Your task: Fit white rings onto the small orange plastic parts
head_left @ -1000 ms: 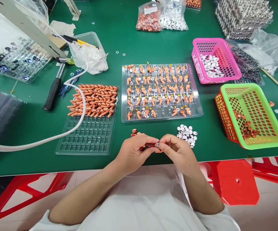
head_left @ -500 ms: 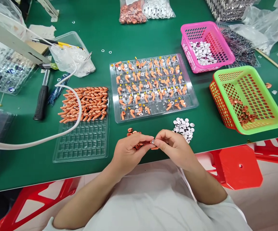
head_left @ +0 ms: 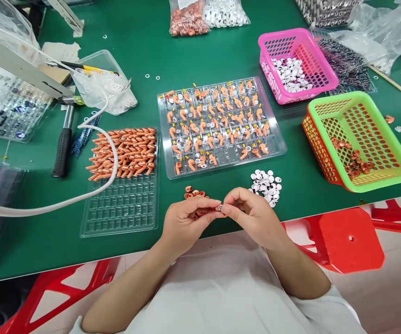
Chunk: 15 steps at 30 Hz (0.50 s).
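Observation:
My left hand (head_left: 184, 221) and my right hand (head_left: 254, 214) meet fingertip to fingertip at the table's near edge. Between them they pinch a tiny orange and silver part (head_left: 219, 208). A few orange ring pieces (head_left: 194, 193) lie just beyond my left fingers. A small heap of white discs (head_left: 265, 184) lies just beyond my right hand. Farther out stands a clear compartment tray (head_left: 276, 139) with orange hook-shaped parts in its cells.
A second clear tray (head_left: 120, 208) holds stacked orange pieces at left, crossed by a white hose (head_left: 47, 206). A hammer (head_left: 62, 148) lies beyond it. A pink basket (head_left: 320, 76) of white discs and a green basket (head_left: 395, 171) of orange rings stand at right. Bags sit at the back.
My hands stay pinched together on the small part. My view has tilted slightly, so the table and trays sit lower and farther left in the picture than a second ago.

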Tool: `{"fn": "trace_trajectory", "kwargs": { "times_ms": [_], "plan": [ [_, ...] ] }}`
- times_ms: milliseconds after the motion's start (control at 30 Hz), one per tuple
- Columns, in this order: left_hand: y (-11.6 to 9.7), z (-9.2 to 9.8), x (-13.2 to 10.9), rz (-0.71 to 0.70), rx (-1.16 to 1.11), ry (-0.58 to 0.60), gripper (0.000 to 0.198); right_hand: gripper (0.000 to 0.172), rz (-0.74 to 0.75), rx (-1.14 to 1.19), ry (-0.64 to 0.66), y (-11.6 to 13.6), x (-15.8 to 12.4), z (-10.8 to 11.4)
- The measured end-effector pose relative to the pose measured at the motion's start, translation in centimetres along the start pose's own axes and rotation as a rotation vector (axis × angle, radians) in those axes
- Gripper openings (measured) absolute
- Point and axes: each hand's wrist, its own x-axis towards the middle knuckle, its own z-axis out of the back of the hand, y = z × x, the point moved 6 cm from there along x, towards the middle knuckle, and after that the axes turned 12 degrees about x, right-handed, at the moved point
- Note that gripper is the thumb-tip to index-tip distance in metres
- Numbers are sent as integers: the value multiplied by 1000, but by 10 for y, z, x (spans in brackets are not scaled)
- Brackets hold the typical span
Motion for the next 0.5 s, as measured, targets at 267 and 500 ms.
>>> {"fn": "trace_trajectory", "kwargs": {
  "times_ms": [267, 500],
  "plan": [
    [-14, 5, -2, -249, 199, -13, 17, 23, -69, 88, 83, -3, -2, -5],
    [-25, 4, -5, -350, 287, -48, 15, 22, -35, -76, 72, 4, -3, -1]
  ]
}}
